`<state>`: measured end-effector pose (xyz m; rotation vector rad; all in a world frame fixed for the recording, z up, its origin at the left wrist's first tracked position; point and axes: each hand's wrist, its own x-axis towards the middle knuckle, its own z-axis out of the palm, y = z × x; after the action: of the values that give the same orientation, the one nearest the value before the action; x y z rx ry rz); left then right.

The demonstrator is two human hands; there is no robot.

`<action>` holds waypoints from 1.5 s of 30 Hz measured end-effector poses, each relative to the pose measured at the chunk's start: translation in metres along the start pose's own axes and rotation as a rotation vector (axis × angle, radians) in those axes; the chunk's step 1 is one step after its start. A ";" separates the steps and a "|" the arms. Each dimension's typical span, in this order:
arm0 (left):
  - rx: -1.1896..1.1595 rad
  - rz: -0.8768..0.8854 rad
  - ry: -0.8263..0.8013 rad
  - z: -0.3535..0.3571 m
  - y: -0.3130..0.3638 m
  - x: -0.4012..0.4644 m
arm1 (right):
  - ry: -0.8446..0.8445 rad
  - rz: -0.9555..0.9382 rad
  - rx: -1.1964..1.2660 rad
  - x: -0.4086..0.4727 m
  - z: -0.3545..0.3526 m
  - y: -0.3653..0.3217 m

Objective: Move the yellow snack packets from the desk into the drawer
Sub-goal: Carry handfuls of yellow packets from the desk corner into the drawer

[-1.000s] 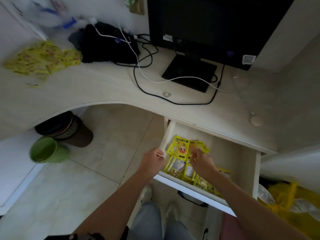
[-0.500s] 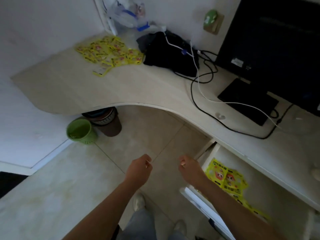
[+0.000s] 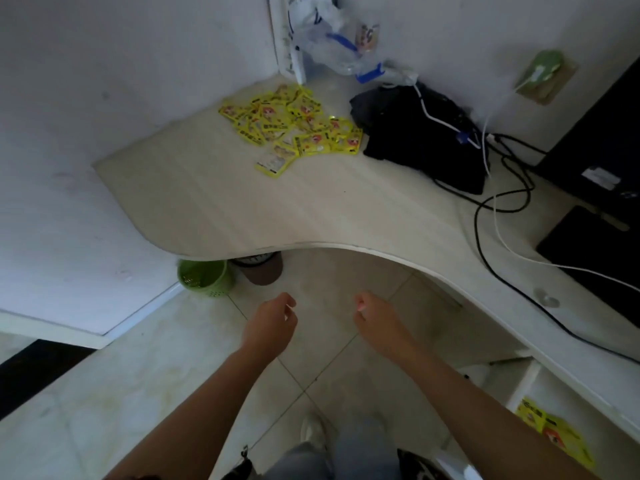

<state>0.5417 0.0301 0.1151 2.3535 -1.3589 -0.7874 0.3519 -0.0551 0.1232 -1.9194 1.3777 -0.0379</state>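
A heap of several yellow snack packets [image 3: 294, 128] lies on the far corner of the pale desk [image 3: 270, 209], beside a black bag. At the lower right the open drawer [image 3: 526, 382] shows more yellow packets [image 3: 550, 431] inside it. My left hand [image 3: 272, 325] and my right hand [image 3: 377, 320] hang over the floor below the desk's curved edge, well short of the heap. Both hold nothing, with fingers loosely curled.
A black bag [image 3: 419, 136] with white and black cables [image 3: 491, 216] sits right of the heap; a monitor base [image 3: 595, 244] lies further right. A clear plastic bag [image 3: 332, 39] leans in the corner. A green bin [image 3: 204, 278] and a brown bin [image 3: 259, 270] stand under the desk.
Both hands left the drawer and moved left over the floor, empty. My view swung left and up, bringing the heap on the desk toward the middle and pushing the drawer to the lower right.
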 end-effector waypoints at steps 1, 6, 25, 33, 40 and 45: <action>0.004 -0.002 0.019 -0.005 -0.003 0.010 | 0.004 -0.008 -0.018 0.010 -0.001 -0.006; 0.008 -0.011 0.074 -0.026 -0.007 0.057 | -0.014 -0.054 -0.083 0.066 -0.012 -0.031; -0.027 -0.212 0.122 -0.083 0.021 0.252 | -0.137 -0.199 -0.196 0.290 -0.107 -0.086; 0.032 -0.176 0.087 -0.099 0.022 0.320 | -0.137 -0.191 -0.214 0.363 -0.119 -0.105; 0.109 -0.144 0.046 -0.122 0.019 0.379 | -0.108 -0.149 -0.235 0.414 -0.124 -0.125; 0.116 -0.175 0.044 -0.129 0.018 0.407 | -0.099 -0.144 -0.281 0.441 -0.123 -0.136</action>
<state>0.7691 -0.3319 0.1039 2.5917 -1.2239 -0.7163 0.5919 -0.4678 0.1195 -2.2191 1.2281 0.1874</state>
